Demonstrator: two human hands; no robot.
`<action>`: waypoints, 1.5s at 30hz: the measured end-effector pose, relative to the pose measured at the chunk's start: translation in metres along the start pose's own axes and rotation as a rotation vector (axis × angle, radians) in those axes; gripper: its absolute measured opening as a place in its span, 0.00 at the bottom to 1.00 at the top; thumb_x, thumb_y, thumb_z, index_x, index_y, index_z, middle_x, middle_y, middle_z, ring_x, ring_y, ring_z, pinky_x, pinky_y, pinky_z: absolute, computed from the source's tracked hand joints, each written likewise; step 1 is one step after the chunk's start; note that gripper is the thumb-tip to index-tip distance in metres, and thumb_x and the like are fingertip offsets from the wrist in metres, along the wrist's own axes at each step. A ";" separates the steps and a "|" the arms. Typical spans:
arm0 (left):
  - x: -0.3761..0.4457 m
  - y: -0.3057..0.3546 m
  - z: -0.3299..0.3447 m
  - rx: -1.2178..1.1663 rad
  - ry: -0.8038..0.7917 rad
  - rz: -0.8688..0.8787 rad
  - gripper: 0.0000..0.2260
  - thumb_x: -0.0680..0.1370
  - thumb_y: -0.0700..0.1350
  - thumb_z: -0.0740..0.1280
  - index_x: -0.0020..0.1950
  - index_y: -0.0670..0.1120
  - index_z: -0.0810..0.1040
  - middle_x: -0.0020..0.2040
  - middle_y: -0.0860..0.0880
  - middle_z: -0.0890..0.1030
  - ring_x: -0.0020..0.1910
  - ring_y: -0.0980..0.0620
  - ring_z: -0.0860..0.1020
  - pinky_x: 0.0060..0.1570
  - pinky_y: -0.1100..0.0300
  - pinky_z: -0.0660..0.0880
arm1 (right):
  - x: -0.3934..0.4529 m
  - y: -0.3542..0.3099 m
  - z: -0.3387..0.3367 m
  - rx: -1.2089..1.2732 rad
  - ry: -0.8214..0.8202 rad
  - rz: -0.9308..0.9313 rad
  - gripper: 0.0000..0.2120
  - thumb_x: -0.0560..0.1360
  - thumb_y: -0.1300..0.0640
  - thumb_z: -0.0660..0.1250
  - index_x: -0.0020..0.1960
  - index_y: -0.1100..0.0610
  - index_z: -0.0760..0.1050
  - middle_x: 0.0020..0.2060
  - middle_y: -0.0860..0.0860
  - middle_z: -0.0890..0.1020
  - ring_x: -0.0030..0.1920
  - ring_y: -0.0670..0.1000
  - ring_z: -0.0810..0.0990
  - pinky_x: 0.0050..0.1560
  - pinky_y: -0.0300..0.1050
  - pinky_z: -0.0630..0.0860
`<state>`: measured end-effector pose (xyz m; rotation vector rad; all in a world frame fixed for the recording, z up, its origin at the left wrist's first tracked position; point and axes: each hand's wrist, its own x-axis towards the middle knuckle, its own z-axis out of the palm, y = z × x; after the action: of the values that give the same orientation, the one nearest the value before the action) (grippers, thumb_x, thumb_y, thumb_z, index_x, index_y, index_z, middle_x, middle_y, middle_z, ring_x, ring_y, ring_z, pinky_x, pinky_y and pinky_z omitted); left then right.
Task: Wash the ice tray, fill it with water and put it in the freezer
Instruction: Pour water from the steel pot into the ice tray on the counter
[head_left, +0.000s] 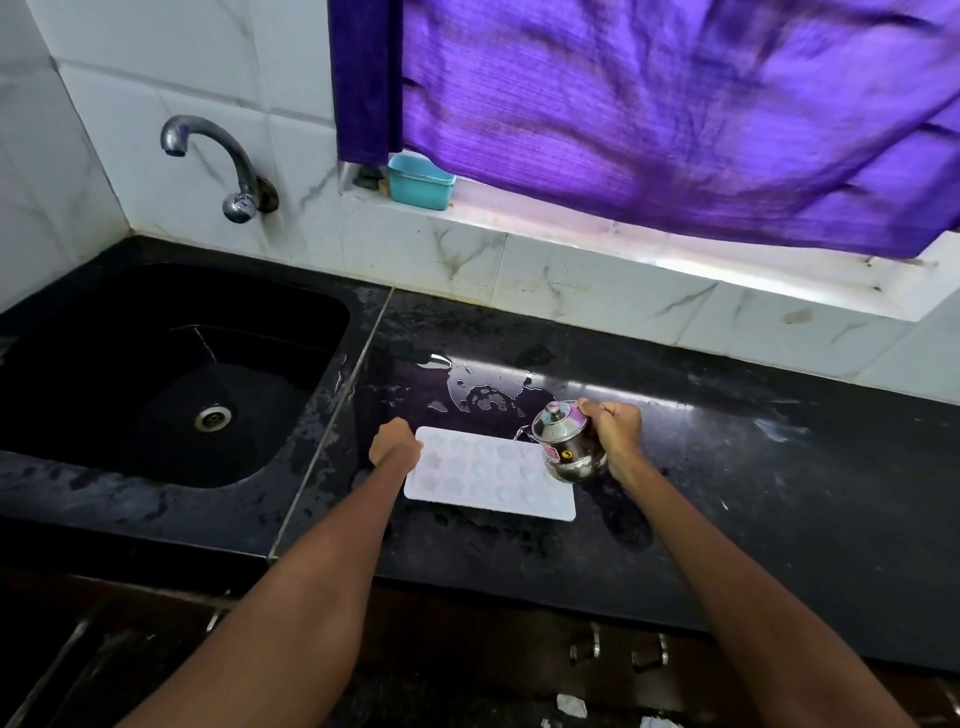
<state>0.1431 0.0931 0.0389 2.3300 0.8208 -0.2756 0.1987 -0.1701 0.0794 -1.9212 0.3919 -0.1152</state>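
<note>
Flat on the wet black counter (727, 467), just right of the sink (171, 374), the white ice tray (483, 475) is laid. Its left edge is gripped by the left hand (396, 442), fingers curled. At the tray's far right corner a small steel kettle (567, 440) is held tilted by the right hand (615, 428), closed round its handle, spout toward the tray. Beyond the tray, a puddle (483, 392) is spread.

A black sink (322, 332) is sunk into the surface's left end, a steel tap (218, 161) on the wall above. A teal tub (418, 184) sits on the sill under a purple curtain (675, 114).
</note>
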 end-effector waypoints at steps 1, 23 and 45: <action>0.000 0.000 0.000 0.000 0.000 0.001 0.16 0.77 0.44 0.68 0.62 0.39 0.76 0.63 0.40 0.78 0.63 0.41 0.76 0.58 0.52 0.74 | 0.000 0.000 0.000 0.001 0.001 -0.004 0.17 0.68 0.56 0.72 0.24 0.57 0.72 0.19 0.47 0.73 0.30 0.50 0.72 0.35 0.46 0.69; -0.002 0.000 0.000 0.012 0.008 0.017 0.15 0.78 0.43 0.67 0.62 0.39 0.76 0.63 0.40 0.77 0.63 0.41 0.76 0.58 0.52 0.74 | -0.008 -0.008 -0.008 0.080 -0.001 0.020 0.16 0.70 0.60 0.70 0.25 0.58 0.72 0.25 0.54 0.75 0.32 0.53 0.73 0.36 0.45 0.70; -0.002 0.001 0.001 0.030 0.013 0.018 0.15 0.78 0.43 0.66 0.62 0.38 0.75 0.62 0.40 0.78 0.62 0.41 0.77 0.57 0.52 0.75 | -0.002 0.004 -0.020 0.046 0.044 0.041 0.15 0.70 0.61 0.70 0.26 0.59 0.72 0.23 0.51 0.74 0.32 0.52 0.72 0.35 0.45 0.71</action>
<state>0.1418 0.0907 0.0396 2.3682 0.8074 -0.2669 0.1905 -0.1882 0.0834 -1.8663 0.4540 -0.1386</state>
